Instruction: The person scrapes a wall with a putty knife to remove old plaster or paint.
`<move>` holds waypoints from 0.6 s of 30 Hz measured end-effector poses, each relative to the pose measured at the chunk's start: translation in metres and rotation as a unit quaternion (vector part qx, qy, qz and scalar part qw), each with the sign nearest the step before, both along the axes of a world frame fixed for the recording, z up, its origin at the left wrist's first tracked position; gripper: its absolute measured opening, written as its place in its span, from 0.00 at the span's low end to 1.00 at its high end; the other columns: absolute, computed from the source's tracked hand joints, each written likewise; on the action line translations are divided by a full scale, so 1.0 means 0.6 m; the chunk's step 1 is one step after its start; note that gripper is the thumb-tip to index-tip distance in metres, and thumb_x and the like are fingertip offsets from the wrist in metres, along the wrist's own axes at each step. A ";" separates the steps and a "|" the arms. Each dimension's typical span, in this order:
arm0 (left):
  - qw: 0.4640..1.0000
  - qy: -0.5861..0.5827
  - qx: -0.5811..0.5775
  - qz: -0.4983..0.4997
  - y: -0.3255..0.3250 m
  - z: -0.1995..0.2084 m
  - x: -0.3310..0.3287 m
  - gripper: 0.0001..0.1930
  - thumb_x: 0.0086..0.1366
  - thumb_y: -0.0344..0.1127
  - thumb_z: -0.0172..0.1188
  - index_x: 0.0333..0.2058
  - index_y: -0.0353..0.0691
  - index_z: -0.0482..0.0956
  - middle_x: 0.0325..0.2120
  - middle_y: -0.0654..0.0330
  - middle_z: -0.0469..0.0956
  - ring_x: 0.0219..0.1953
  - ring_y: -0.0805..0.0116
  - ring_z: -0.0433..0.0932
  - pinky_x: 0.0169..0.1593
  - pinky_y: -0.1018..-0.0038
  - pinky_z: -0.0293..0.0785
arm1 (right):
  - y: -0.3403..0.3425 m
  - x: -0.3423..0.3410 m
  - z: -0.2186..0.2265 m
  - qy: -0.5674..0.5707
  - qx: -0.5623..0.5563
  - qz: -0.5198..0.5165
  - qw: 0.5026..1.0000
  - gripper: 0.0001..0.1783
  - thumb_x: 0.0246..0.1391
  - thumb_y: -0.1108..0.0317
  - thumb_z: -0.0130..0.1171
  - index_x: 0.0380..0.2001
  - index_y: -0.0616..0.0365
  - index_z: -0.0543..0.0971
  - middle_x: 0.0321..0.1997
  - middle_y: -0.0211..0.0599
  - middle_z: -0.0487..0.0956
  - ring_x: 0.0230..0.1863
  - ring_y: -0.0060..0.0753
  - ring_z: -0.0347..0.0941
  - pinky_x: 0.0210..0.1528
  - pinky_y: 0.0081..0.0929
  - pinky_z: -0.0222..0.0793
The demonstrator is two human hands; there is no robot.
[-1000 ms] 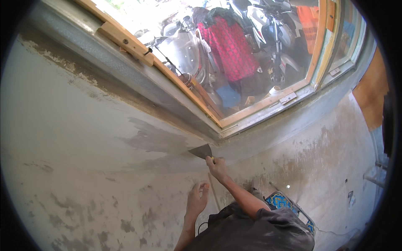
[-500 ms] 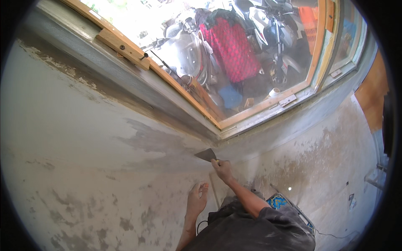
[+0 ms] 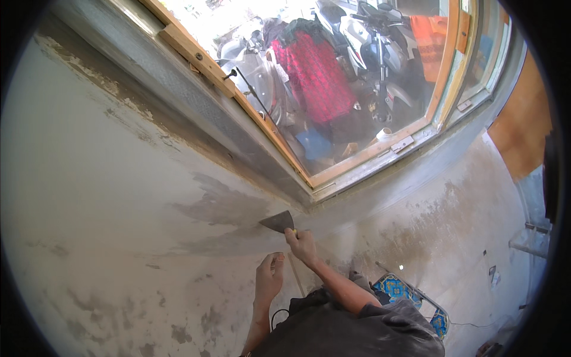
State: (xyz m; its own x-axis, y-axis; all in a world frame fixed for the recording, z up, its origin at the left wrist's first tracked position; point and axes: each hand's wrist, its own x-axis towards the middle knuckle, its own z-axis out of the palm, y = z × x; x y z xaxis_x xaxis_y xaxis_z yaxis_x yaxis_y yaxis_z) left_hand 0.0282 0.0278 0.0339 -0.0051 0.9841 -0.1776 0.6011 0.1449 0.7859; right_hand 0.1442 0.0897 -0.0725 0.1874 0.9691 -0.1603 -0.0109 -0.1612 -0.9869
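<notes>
My right hand (image 3: 304, 247) is closed round the short yellowish handle of a putty knife (image 3: 278, 222). Its wide dark blade points up and left, at the wall (image 3: 113, 196) below the window corner; whether the edge touches the plaster I cannot tell. Just left of the blade spreads a grey, darker patch (image 3: 223, 203) on the pale surface. Lower and to the left, my left hand (image 3: 270, 276) is raised with its fingers loosely bent and the thumb apart from them. Nothing shows in it.
Above is a wooden window frame (image 3: 369, 152) with a metal latch rod (image 3: 253, 89). Motorbikes (image 3: 375, 47) and a red cloth cover (image 3: 312, 77) show through the glass. A blue patterned folding seat (image 3: 395, 288) stands at lower right, with a cable behind it.
Both hands and the putty knife have shifted left in the picture, the blade nearer the grey patch. The view has turned slightly, and more of the patterned seat shows.
</notes>
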 end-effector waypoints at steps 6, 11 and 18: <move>1.000 0.004 0.011 -0.013 0.012 0.008 -0.005 0.16 0.71 0.42 0.50 0.42 0.34 0.77 0.35 0.48 0.81 0.40 0.59 0.81 0.45 0.68 0.74 | -0.034 0.011 -0.032 -0.010 -0.038 0.011 0.999 0.32 0.61 0.48 0.53 0.13 0.65 0.73 0.09 0.31 0.64 0.16 0.19 0.62 0.19 0.31 0.59; 0.999 -0.014 0.031 -0.022 0.015 -0.011 -0.029 0.21 0.73 0.45 0.44 0.39 0.31 0.77 0.32 0.53 0.81 0.34 0.67 0.79 0.41 0.72 0.73 | -0.036 -0.024 -0.027 0.038 -0.031 -0.033 0.998 0.32 0.61 0.49 0.52 0.12 0.64 0.72 0.09 0.28 0.64 0.16 0.18 0.60 0.19 0.30 0.58; 0.998 -0.040 0.033 0.019 0.010 -0.023 -0.052 0.25 0.74 0.48 0.41 0.38 0.28 0.78 0.29 0.53 0.81 0.32 0.68 0.79 0.38 0.74 0.73 | -0.024 -0.010 -0.005 -0.033 -0.002 -0.052 0.998 0.31 0.60 0.49 0.53 0.14 0.66 0.74 0.09 0.34 0.65 0.15 0.20 0.63 0.19 0.32 0.60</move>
